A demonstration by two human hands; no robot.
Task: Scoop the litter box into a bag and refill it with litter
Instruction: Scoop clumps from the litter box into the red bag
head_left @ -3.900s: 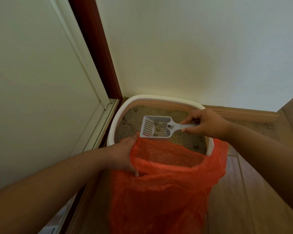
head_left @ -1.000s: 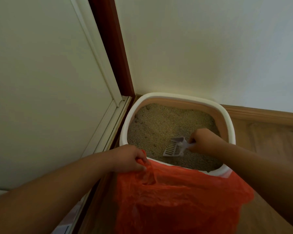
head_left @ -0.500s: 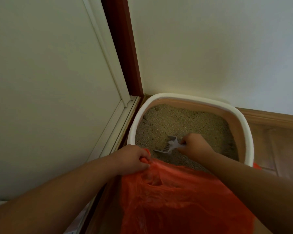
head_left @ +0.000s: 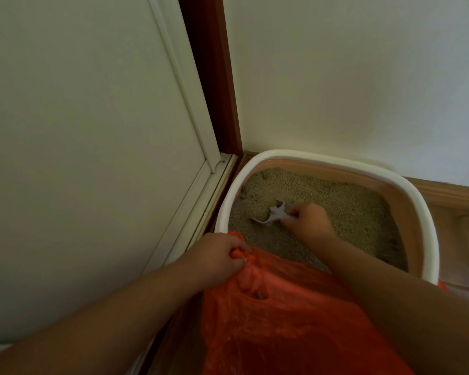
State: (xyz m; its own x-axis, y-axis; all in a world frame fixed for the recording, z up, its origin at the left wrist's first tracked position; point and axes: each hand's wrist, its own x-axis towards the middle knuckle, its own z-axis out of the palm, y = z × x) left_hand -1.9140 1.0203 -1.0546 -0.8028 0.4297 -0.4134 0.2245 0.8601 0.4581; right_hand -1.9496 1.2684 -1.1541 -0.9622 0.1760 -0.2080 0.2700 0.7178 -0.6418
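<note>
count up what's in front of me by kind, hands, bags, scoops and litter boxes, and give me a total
Hands: 2, left hand, right hand
Orange bag: 1
Scoop: 1
Litter box: 1
Total: 5

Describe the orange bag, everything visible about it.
The orange bag looks like thin, crinkled, slightly translucent plastic. It hangs at the near side of the litter box, draped over the near rim. The left hand grips a bunched piece of its top edge at the near left corner. The right forearm crosses above it. A few small brownish bits show inside near the top. Its bottom is out of view.
</note>
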